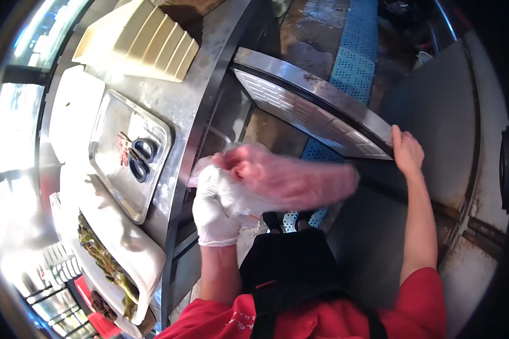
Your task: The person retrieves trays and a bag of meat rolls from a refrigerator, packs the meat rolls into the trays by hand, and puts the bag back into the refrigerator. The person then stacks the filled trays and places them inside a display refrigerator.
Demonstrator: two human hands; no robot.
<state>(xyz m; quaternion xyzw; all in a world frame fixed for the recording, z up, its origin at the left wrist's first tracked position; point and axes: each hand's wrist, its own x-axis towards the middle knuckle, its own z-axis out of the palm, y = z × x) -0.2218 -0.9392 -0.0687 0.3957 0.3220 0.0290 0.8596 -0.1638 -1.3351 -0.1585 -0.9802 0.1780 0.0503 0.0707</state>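
Note:
A white glove covers my left hand [214,206], whose fingers are closed on the gathered end of a clear plastic bag of pinkish-red meat [300,182]. The bag stretches out to the right in front of my body and is smeared by motion. My right hand [407,150] is bare and grips the outer edge of an open fridge door [322,116]. The white ribbed inner panel of that door faces me. Part of the fridge interior [232,107] shows under the steel counter, behind the bag.
On the steel counter [203,68] stand stacked cream containers [138,42], a metal tray [110,121] with black-handled scissors [141,158], and a white tub [150,248] beside green vegetables [104,254]. Blue perforated mats [353,70] lie on the floor. A grey metal cabinet [435,107] stands right.

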